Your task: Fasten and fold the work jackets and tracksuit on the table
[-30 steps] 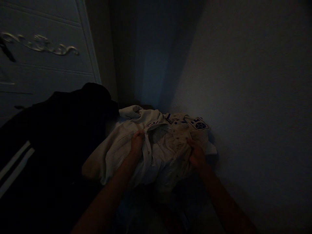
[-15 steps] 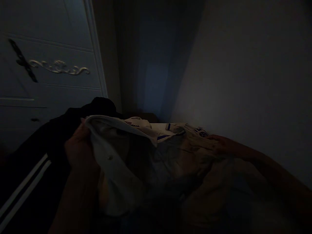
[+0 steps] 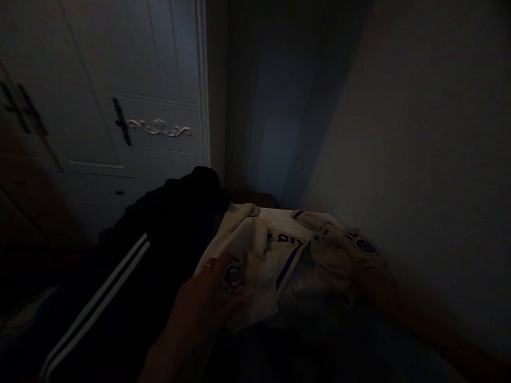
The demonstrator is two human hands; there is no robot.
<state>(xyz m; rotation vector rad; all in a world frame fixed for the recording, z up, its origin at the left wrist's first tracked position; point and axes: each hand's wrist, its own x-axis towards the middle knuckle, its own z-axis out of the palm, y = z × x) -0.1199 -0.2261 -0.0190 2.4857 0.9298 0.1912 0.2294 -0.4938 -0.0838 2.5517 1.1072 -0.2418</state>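
Note:
A cream garment (image 3: 257, 266) with dark blue lettering, badges and stripes lies spread in front of me. My left hand (image 3: 205, 298), with a ring on one finger, rests on its near left part beside a printed emblem. Its fingers are spread and grip nothing. At the right, my right hand (image 3: 367, 282) is at the bunched sleeve part of the cloth, close to a round patch. Darkness hides its fingers, so their hold does not show. Black clothing (image 3: 171, 250) with two white stripes lies to the left of the garment.
The room is very dim. A pale wardrobe (image 3: 167, 69) with dark handles and a scroll ornament (image 3: 159, 127) stands at the back left. A plain wall (image 3: 419, 133) rises close along the right side. A brown surface (image 3: 255, 199) shows behind the garment.
My left hand has let go of the lifted garment edge and moved right, down onto the cloth. The raised flap now lies flat, showing the emblem. The view has turned left.

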